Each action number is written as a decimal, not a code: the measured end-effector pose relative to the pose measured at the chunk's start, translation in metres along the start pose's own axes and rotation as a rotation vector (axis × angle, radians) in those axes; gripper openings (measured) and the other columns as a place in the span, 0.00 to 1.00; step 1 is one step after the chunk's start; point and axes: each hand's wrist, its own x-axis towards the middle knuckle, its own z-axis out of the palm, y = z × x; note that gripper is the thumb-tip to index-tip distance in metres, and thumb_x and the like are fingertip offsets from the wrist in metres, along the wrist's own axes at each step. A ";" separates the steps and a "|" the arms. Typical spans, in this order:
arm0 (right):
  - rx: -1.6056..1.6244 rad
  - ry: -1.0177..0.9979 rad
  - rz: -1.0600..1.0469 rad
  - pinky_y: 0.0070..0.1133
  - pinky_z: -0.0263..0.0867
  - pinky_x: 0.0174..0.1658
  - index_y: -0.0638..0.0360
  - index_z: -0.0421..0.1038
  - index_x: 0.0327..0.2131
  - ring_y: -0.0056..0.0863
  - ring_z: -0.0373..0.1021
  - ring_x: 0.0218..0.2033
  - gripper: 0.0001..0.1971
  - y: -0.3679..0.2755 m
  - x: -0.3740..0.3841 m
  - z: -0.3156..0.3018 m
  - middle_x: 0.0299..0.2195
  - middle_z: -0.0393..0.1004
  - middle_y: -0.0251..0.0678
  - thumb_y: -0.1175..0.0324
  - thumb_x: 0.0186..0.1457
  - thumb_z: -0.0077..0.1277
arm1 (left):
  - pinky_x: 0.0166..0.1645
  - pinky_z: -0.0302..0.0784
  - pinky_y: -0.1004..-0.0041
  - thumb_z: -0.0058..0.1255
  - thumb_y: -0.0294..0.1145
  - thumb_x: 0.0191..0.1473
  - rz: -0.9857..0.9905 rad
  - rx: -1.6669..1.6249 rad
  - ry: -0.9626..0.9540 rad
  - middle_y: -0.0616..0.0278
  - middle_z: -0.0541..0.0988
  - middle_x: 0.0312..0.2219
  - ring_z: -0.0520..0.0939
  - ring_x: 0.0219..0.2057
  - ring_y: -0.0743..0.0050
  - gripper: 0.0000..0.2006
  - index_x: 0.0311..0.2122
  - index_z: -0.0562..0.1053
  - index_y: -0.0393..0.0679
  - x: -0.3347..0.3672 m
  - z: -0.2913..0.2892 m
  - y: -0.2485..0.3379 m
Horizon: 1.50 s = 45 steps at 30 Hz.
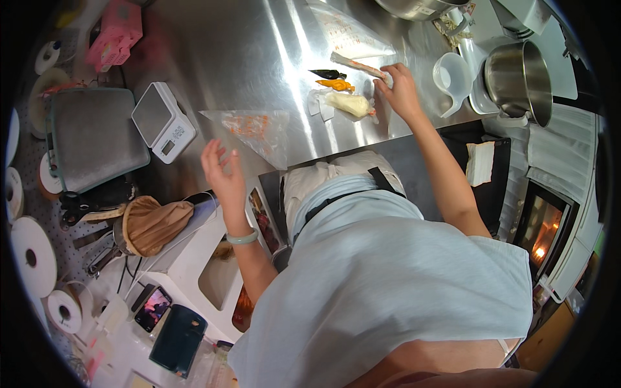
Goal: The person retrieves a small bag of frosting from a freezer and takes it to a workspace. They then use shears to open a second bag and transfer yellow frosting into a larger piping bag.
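My right hand (401, 96) is at the end of a rolled-up clear plastic piping bag (354, 63) with orange print, its fingers and thumb closed around that end. My left hand (224, 174) is raised near the table's front edge, empty, with its fingers apart. Just beyond it lies a flat clear piping bag (255, 132) with orange print. Between the hands rest a small filled bag of black (325, 74), a small one of orange-yellow (335, 85), and a larger pale cream-filled piping bag (349, 103). A white crumpled tissue (319, 105) touches the cream one.
Further back lies another flat piping bag (356, 32). A white kitchen scale (169, 147) stands at left, beside a grey tray (97, 139). To the right are a clear plastic measuring cup (451, 81) and a steel pot (517, 81). A lit oven (542, 229) is further right.
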 end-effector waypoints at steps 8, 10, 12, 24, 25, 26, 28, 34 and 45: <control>-0.105 -0.048 0.046 0.31 0.64 0.40 0.62 0.74 0.30 0.41 0.66 0.34 0.09 0.042 0.007 0.044 0.28 0.71 0.44 0.71 0.42 0.54 | 0.43 0.72 0.71 0.49 0.28 0.52 -0.031 0.043 -0.074 0.56 0.68 0.46 0.75 0.41 0.66 0.16 0.47 0.68 0.38 -0.016 -0.004 0.001; -0.082 -0.043 0.065 0.31 0.64 0.38 0.62 0.74 0.27 0.40 0.66 0.32 0.06 0.042 0.001 0.042 0.25 0.71 0.44 0.72 0.41 0.54 | 0.42 0.72 0.71 0.48 0.27 0.52 -0.052 0.029 -0.063 0.54 0.69 0.45 0.75 0.40 0.64 0.16 0.46 0.68 0.37 -0.020 -0.006 -0.002; -0.011 -0.081 0.101 0.30 0.64 0.37 0.63 0.74 0.25 0.40 0.67 0.32 0.06 0.040 -0.007 0.035 0.24 0.72 0.43 0.72 0.41 0.54 | 0.42 0.72 0.71 0.48 0.27 0.52 -0.070 0.028 -0.059 0.54 0.69 0.45 0.75 0.40 0.64 0.15 0.46 0.68 0.36 -0.023 -0.007 -0.004; 0.425 -0.023 0.299 0.20 0.63 0.34 0.65 0.74 0.25 0.25 0.68 0.26 0.06 0.025 -0.058 -0.012 0.23 0.74 0.36 0.72 0.43 0.57 | 0.42 0.72 0.72 0.47 0.26 0.52 0.032 0.009 -0.111 0.56 0.70 0.43 0.76 0.38 0.67 0.14 0.46 0.68 0.37 -0.013 0.007 0.006; 0.484 -0.025 0.343 0.19 0.63 0.33 0.66 0.74 0.25 0.22 0.68 0.25 0.06 0.023 -0.062 -0.015 0.23 0.74 0.34 0.72 0.43 0.57 | 0.42 0.72 0.72 0.47 0.26 0.52 0.035 0.015 -0.119 0.56 0.70 0.43 0.76 0.38 0.67 0.14 0.46 0.68 0.37 -0.014 0.007 0.007; 0.576 -0.062 0.407 0.18 0.63 0.33 0.66 0.74 0.25 0.20 0.67 0.25 0.06 0.021 -0.065 -0.018 0.23 0.73 0.33 0.73 0.43 0.57 | 0.42 0.72 0.72 0.47 0.26 0.52 0.038 0.020 -0.126 0.56 0.70 0.43 0.76 0.39 0.67 0.14 0.46 0.68 0.37 -0.015 0.006 0.008; 0.758 -0.138 0.529 0.15 0.62 0.32 0.65 0.73 0.26 0.16 0.66 0.25 0.05 0.010 -0.063 -0.033 0.23 0.73 0.30 0.73 0.44 0.57 | 0.42 0.72 0.72 0.47 0.27 0.53 0.033 0.012 -0.126 0.56 0.70 0.43 0.76 0.39 0.67 0.14 0.46 0.68 0.37 -0.021 0.006 0.004; 0.953 -0.325 0.480 0.14 0.62 0.31 0.66 0.73 0.27 0.14 0.66 0.24 0.04 0.011 -0.052 -0.057 0.23 0.72 0.29 0.76 0.45 0.55 | 0.41 0.72 0.72 0.47 0.27 0.53 -0.099 -0.035 0.022 0.57 0.69 0.44 0.75 0.38 0.69 0.15 0.46 0.67 0.36 -0.059 0.011 0.019; 0.790 -0.954 -0.057 0.15 0.64 0.32 0.64 0.72 0.26 0.15 0.66 0.25 0.03 0.038 -0.033 -0.062 0.21 0.72 0.29 0.76 0.45 0.54 | 0.41 0.72 0.72 0.48 0.24 0.51 -0.386 -0.100 0.371 0.53 0.68 0.44 0.75 0.37 0.66 0.16 0.46 0.68 0.36 -0.222 0.116 0.106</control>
